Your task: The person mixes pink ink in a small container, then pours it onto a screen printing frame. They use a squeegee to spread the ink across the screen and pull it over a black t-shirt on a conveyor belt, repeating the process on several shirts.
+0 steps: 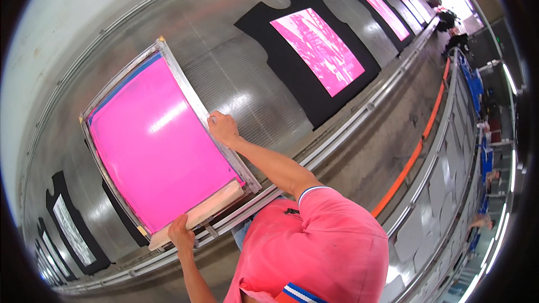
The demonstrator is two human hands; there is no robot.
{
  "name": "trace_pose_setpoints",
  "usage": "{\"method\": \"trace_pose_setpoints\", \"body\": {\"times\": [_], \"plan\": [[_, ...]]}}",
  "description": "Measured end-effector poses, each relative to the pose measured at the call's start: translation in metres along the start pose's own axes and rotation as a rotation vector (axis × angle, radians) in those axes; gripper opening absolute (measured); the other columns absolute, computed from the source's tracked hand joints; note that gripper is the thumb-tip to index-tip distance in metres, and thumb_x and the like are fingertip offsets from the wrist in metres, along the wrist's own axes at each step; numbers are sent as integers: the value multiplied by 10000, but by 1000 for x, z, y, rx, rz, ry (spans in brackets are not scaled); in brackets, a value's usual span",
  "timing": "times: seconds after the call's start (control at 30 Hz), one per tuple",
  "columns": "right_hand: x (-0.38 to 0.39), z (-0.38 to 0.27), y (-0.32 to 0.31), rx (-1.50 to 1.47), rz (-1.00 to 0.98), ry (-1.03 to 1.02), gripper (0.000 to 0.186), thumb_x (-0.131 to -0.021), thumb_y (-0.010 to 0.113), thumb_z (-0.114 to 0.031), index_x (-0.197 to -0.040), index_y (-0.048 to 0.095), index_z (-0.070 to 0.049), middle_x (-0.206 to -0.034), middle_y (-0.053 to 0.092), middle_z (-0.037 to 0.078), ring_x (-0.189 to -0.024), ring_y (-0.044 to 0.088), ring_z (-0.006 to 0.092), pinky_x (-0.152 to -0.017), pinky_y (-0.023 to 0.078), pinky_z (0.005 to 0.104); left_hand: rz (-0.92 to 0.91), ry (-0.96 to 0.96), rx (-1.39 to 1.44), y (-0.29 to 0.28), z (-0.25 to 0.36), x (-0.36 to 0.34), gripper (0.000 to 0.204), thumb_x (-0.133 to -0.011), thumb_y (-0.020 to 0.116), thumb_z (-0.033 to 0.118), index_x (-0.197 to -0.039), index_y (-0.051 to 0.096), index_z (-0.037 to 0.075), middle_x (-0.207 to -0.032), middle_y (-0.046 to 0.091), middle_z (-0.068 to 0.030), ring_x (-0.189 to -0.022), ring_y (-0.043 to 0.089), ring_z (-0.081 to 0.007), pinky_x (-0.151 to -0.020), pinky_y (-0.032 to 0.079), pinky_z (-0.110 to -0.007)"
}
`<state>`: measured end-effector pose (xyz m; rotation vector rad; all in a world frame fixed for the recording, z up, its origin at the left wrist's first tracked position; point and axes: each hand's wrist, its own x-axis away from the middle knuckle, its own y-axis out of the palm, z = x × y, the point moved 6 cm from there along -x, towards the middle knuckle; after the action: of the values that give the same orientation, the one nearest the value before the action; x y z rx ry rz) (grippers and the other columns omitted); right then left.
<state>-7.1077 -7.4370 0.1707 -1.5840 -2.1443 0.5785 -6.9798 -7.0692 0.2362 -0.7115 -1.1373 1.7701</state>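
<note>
A screen printing frame [185,87] with a metal rim lies on the long table, its mesh [163,146] covered in bright pink ink. Along the frame's near edge rests a squeegee [216,204] with a pale wooden handle. My left hand [181,232] is closed around the squeegee near its left end. On the right side of the frame, my right hand [223,128] grips the metal rim with curled fingers. Part of a black fabric piece [120,210] shows beside the frame's left side; whatever lies beneath the mesh is hidden.
To the right lies a black shirt panel [303,101] with a pink and white print; more printed panels [388,15] lie beyond. At left is another black panel [73,230] with a whitish print. A metal rail [359,106] edges the table; an orange strip [412,160] runs across the aisle.
</note>
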Motion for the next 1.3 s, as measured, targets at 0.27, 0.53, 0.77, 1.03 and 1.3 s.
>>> {"method": "trace_pose_setpoints", "body": {"times": [0.27,0.53,0.77,1.03,1.3], "plan": [[8,-2,31,86,116,-38,191,-854,565,-197,-900,683,-54,-752,657,232,-773,642,438,-703,509,495,-5,82,39,-5,-35,-1,440,-548,563,-101,-949,698,15,-975,682,-166,-852,647,-369,-749,514,-436],[17,-7,47,62,98,4,220,-857,545,-212,-918,686,-54,-828,673,230,-840,643,426,-752,512,488,-67,59,-4,-5,-58,3,367,-600,583,-71,-927,694,52,-921,684,-138,-827,647,-354,-723,508,-437],[21,-13,46,52,74,40,224,-855,543,-224,-932,688,-71,-870,675,231,-870,641,424,-786,512,485,-61,65,3,-2,-66,3,352,-599,592,-61,-912,696,60,-897,684,-138,-825,647,-352,-715,509,-436],[16,1,61,136,38,45,223,-882,535,-235,-952,666,-69,-853,666,239,-841,642,435,-773,511,497,-140,20,-92,-3,-60,-1,348,-615,612,-58,-926,694,74,-897,681,-129,-832,640,-359,-707,502,-447],[20,-13,65,214,-74,21,271,-950,476,-246,-982,605,-9,-898,650,260,-893,638,442,-812,499,520,80,51,-81,2,-55,23,372,-599,616,-70,-938,689,64,-907,680,-133,-847,639,-358,-716,498,-457]]}}
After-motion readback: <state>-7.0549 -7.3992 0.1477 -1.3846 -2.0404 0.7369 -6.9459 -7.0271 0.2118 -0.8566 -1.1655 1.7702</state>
